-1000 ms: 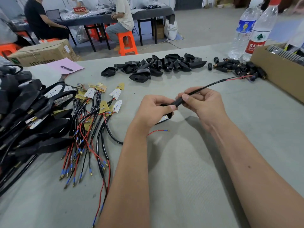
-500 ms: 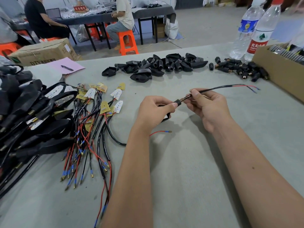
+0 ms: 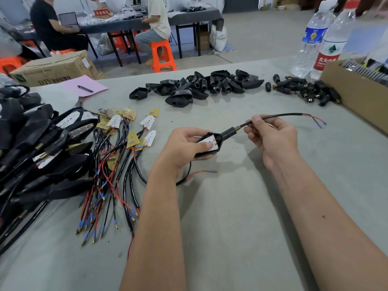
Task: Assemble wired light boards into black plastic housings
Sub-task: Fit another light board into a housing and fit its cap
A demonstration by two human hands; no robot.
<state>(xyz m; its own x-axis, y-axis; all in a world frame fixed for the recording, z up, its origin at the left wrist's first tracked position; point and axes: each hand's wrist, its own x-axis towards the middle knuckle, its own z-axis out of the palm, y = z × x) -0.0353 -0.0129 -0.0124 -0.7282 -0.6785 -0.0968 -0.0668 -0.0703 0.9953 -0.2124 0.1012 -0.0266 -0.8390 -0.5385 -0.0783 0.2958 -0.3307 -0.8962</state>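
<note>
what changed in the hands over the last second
The right hand pulled the black cable rightward through the housing, and the white light board now sits in it under the left hand's thumb. Both hands kept their grip; the piles on the table stayed put.

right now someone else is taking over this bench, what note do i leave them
Left hand grips a black plastic housing, thumb pressing the white light board seated in it.
Right hand pinches the black sheathed cable coming out of the housing's neck.
Done: board in, cable threaded.
Left: loose wired boards at left, empty black housings at the far side.
</note>
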